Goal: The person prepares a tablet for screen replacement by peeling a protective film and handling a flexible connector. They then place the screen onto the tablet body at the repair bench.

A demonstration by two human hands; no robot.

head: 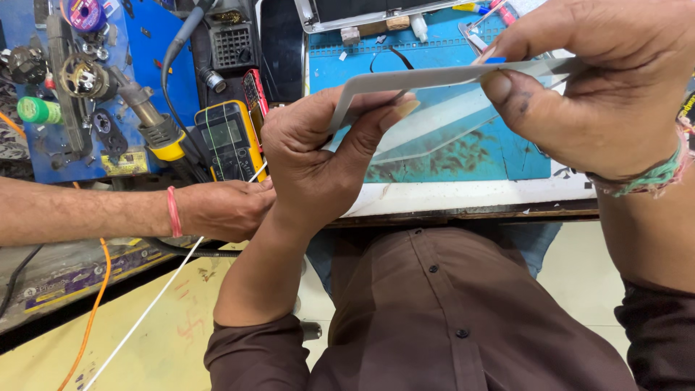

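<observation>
1. Cluttered repair bench: a blue work mat covers the surface at twelve o'clock, with a yellow multimeter and a hot-air tool off toward ten o'clock.
2. Centre frame, a person in a brown shirt holds a thin, clear display panel with a pale grey border raised above the mat, tilted almost edge-on to the camera.
3. The left hand is clamped on the panel's near corner, thumb on top and fingers beneath.
4. The right hand, at two o'clock, pinches the far end between thumb and forefinger; a woven wristband circles its wrist.
5. The sheet looks light and stiff, yet likely brittle and slick on its faces, so the edges and corners seem the safest places to take hold.
6. At nine o'clock a co-worker's hand, wearing a pink band, rests beside the multimeter, near a white cable.
7. An orange cable trails down at eight o'clock.
</observation>
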